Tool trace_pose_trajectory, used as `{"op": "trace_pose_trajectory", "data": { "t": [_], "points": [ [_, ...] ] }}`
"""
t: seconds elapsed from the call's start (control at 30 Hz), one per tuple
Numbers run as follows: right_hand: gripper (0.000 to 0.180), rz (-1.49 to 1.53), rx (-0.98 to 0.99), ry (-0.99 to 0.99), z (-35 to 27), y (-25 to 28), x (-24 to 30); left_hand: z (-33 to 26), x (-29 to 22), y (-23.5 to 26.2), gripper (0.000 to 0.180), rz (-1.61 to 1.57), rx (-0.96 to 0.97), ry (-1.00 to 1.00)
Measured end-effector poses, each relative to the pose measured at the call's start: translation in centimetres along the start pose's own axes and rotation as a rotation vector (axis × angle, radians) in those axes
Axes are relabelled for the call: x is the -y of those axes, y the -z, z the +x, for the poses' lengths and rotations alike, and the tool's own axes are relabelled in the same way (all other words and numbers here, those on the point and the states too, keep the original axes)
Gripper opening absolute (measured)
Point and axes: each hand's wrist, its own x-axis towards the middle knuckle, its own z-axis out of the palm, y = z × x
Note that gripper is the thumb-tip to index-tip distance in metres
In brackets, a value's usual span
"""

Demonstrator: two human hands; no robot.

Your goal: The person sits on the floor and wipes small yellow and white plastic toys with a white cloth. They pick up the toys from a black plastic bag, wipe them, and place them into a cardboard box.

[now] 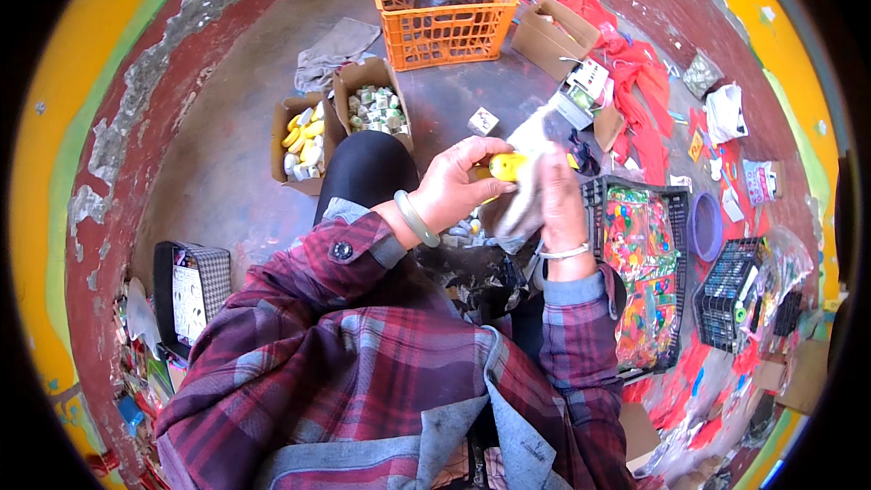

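Between the thumb and fingers of my left hand (445, 189) is a small yellow rounded object (506, 166) with a greenish end; its exact kind is not clear. My right hand (563, 204), smeared by motion, presses a whitish cloth (524, 209) against the object's right side. Part of the yellow shows again just right of the cloth. Below my hands, a torn black plastic bag (476, 277) lies at my lap, with small grey and white pieces (467, 234) partly hidden above it.
Left of my knee stand a cardboard box with yellow and white objects (279, 168) and another with small green-and-white pieces (406, 132). An orange crate (445, 41) stands ahead. A black crate (679, 281) of colourful packets sits at my right, near a purple basket (705, 227).
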Motion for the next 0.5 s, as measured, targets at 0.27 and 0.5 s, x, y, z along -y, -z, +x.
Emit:
{"op": "trace_pose_trajectory", "data": {
  "t": [0.27, 0.5],
  "points": [
    [0.034, -0.456, -0.148, 0.099, -0.5, -0.8, -2.1, -0.6, -1.0, -0.8, 0.04, 0.548, 0.12, -0.032],
    [0.034, -0.697, -0.235, 0.164, -0.2, 0.5, -3.0, -0.9, 0.2, -0.4, 0.04, 0.594, 0.214, -0.212]
  ]
}}
